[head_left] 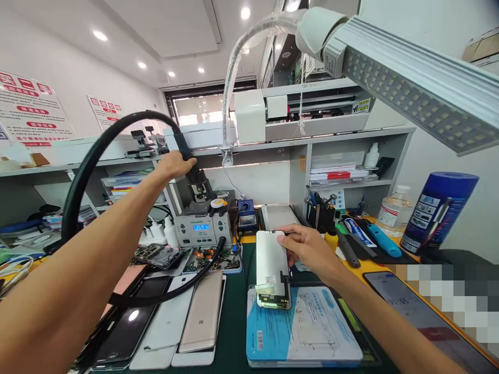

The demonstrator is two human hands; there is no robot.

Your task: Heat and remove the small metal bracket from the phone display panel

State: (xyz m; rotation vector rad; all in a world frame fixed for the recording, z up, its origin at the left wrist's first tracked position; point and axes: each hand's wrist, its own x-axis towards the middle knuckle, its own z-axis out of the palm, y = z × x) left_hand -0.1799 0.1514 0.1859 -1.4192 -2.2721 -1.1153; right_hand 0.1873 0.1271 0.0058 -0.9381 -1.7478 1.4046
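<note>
My left hand is wrapped round the black handle of a hot air tool at the rework station, whose display is lit blue. The handle's tip is at the metal holder on the station's top. A thick black hose loops from the handle round to the front. My right hand grips the upper right edge of a white phone screen, back side showing, with a strip of clear film near its lower end. The screen's lower end is over a blue and white box.
Several phones lie at the left front. A tray of small parts is before the station. Tools, a bottle, a blue can and a lit phone stand or lie right. A lamp hangs above.
</note>
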